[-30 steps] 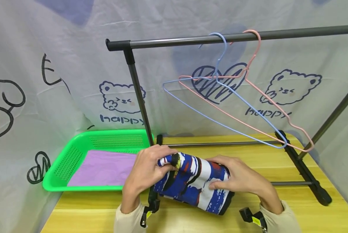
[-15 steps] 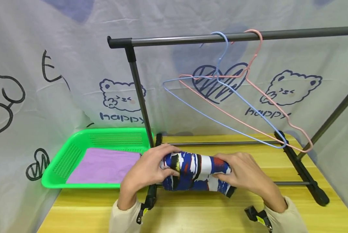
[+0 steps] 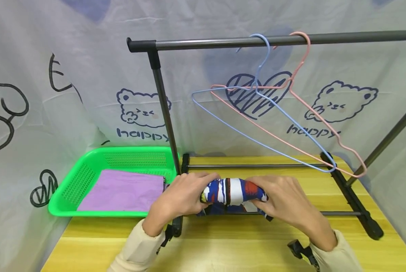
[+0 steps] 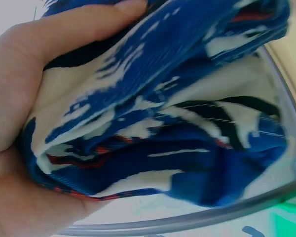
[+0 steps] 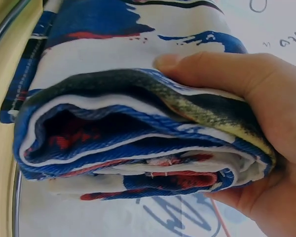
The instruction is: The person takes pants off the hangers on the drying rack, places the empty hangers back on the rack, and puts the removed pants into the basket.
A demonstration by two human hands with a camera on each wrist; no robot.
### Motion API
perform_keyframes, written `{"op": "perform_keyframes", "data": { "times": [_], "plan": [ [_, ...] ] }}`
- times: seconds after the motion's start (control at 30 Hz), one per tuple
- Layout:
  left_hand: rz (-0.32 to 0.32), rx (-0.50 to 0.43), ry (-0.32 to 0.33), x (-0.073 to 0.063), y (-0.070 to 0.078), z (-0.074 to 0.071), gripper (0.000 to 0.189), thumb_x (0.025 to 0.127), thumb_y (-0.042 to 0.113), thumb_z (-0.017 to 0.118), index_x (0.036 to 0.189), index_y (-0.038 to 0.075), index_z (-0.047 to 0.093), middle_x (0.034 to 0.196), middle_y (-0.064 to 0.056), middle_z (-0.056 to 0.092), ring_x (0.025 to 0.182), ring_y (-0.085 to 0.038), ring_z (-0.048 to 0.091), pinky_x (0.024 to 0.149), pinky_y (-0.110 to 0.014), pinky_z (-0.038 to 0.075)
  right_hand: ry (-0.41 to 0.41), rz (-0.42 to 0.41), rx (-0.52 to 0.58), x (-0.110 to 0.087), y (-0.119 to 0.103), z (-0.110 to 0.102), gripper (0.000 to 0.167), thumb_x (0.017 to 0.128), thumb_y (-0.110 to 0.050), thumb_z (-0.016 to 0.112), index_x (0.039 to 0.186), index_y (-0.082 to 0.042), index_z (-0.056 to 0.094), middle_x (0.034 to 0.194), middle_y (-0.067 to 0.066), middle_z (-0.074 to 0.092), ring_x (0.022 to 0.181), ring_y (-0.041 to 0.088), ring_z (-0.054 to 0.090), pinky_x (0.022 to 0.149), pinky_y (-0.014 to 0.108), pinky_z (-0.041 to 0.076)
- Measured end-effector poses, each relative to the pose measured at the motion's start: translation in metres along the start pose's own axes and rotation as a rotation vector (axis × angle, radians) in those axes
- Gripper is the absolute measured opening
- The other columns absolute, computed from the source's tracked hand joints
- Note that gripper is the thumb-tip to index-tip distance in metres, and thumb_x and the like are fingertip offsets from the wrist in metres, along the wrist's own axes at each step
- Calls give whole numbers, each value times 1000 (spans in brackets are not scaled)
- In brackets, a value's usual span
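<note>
A folded cloth garment printed in blue, white, red and black hangs just above the table between both hands. My left hand grips its left end, and my right hand holds the right end, thumbs on the near side. In the left wrist view, the garment shows loose folded layers, with the left hand curled around one edge. The right wrist view shows its stacked, rolled layers pinched by the right hand. A lower flap drops beneath the roll in the head view.
Left of the hands stands a green basket with a folded purple cloth. A dark metal rack stands on the wooden table. From its bar hang a blue hanger and a pink hanger.
The garment has gone from a tilted, broad bundle to a narrower, level roll. Both hands have turned its top over, and my left hand has shifted to the right.
</note>
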State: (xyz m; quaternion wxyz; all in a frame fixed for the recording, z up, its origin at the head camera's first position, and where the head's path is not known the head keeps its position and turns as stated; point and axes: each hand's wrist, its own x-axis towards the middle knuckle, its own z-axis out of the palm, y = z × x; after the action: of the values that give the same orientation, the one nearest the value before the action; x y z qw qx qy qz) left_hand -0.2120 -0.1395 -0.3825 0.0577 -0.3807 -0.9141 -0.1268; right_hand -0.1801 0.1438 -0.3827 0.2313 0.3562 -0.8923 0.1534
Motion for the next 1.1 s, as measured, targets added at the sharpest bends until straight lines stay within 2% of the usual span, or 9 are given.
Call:
{"op": "perform_keyframes", "data": {
  "times": [0.23,0.33,0.47,0.53,0.63,0.7,0.8,0.9,1.1],
  "plan": [
    [34,114,121,-13,-6,-7,75,66,24,98,132,23,63,115,-1,74,75,-19,68,54,-30,52,5,-22,-33,8,-10,2,59,66,-20,97,118,-10,72,104,12,75,84,27,72,62,42,59],
    [48,153,167,-23,-7,-12,75,64,20,97,132,23,65,118,-1,73,77,-19,69,52,-31,51,-62,-22,-10,12,-17,-1,67,67,-20,97,126,-10,66,114,14,72,95,32,70,75,49,60],
    [52,193,195,-37,-9,-20,72,63,15,92,130,25,66,119,-2,73,80,-21,70,47,-29,45,-192,-10,35,14,-27,-6,77,71,-23,94,137,-12,57,121,14,69,106,32,68,92,55,54],
    [49,204,198,-44,-11,-24,72,62,15,92,129,25,66,119,-2,73,81,-23,71,46,-29,44,-220,-13,57,16,-32,-7,78,73,-22,93,140,-11,54,123,14,69,108,33,67,93,55,54],
    [44,218,202,-54,-16,-28,75,61,18,95,130,24,66,120,-4,72,86,-25,72,48,-31,48,-193,-58,58,22,-39,-3,77,72,-19,93,139,-7,55,122,16,69,107,33,69,87,52,58],
    [36,218,209,-62,-20,-30,77,60,19,98,131,23,66,121,-5,72,91,-27,72,54,-36,55,-156,-99,42,28,-45,1,76,71,-17,94,136,-5,57,119,17,70,105,34,70,81,48,61],
    [9,216,214,-75,-27,-37,82,60,22,100,134,21,64,123,-7,70,100,-31,71,60,-42,59,-106,-154,1,40,-55,5,74,70,-21,96,133,-4,60,116,16,72,101,32,72,78,44,62],
    [-35,204,189,-89,-31,-47,89,60,24,101,139,21,61,128,-9,68,108,-35,68,64,-50,60,-66,-194,-19,51,-64,9,73,70,-24,96,132,-5,61,117,13,72,101,30,72,79,42,62],
    [-90,192,149,-118,-46,-68,95,59,13,99,144,22,57,134,-12,65,113,-40,66,74,-59,59,-4,-257,-82,73,-88,25,71,72,-30,94,132,-9,64,119,10,73,104,28,72,78,39,63]
  ]
}}
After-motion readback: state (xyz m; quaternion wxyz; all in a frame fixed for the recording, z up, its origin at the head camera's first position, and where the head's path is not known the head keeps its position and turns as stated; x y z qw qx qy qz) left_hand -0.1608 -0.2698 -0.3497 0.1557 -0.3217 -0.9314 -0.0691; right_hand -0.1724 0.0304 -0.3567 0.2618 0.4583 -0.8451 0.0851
